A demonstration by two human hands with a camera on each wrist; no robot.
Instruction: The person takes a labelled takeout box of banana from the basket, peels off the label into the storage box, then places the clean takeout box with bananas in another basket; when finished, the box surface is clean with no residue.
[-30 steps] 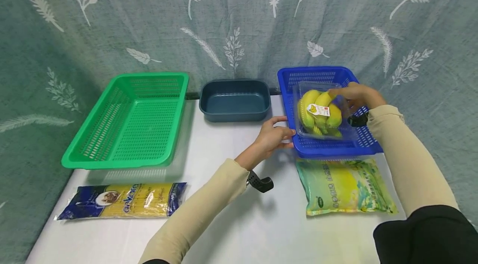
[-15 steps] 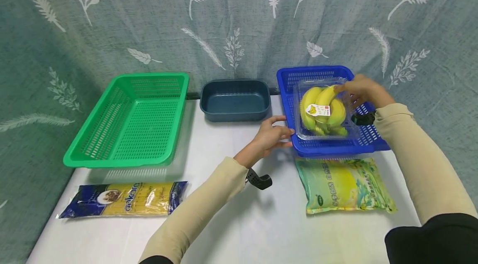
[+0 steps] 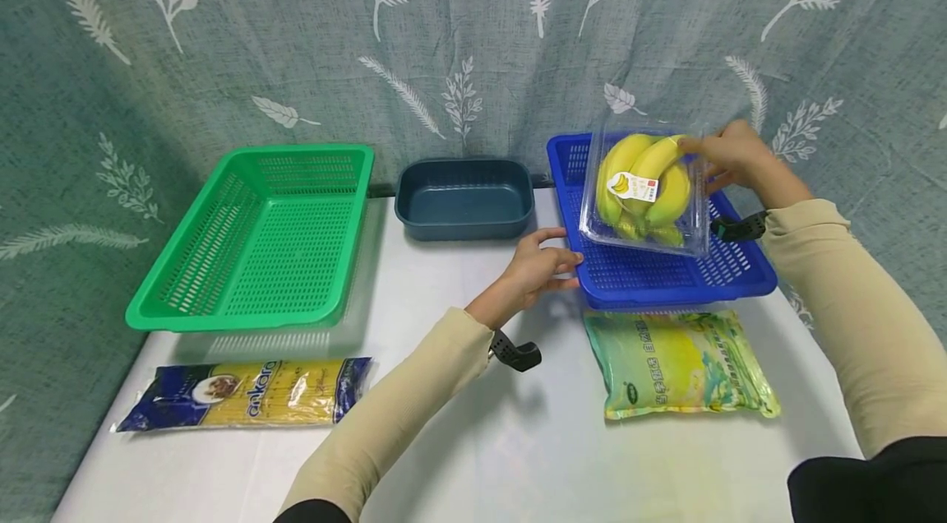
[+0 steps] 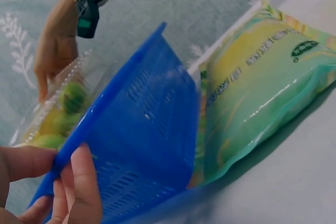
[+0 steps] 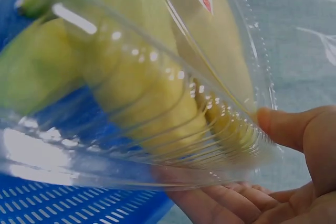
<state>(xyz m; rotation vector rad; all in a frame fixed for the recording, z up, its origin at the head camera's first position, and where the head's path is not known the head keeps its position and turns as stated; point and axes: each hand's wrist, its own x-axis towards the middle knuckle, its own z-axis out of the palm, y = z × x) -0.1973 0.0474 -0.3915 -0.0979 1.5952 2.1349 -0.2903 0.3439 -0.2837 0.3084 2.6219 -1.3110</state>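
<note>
My right hand [image 3: 732, 157] grips the right side of a clear plastic box of bananas [image 3: 644, 186], thumb on top and fingers beneath, as the right wrist view shows. The box is tilted above the blue basket [image 3: 644, 293], its far edge overlapping the basket's back rim. A white label sits on the bananas. With thumb and fingers, my left hand [image 3: 536, 268] pinches the basket's left rim; the left wrist view shows the fingers [image 4: 84, 177] on the outer wall.
A patterned green bag [image 3: 684, 363] lies in front of the blue basket. A dark blue tub [image 3: 466, 231] stands at the back middle. To the left are a green basket [image 3: 244, 321] and a pack of spaghetti [image 3: 251, 395]. A curtain [image 3: 481, 30] hangs behind.
The box of bananas has risen out of the blue basket and tilted, with my right hand moving up and to the right. My left hand stays at the basket's rim.
</note>
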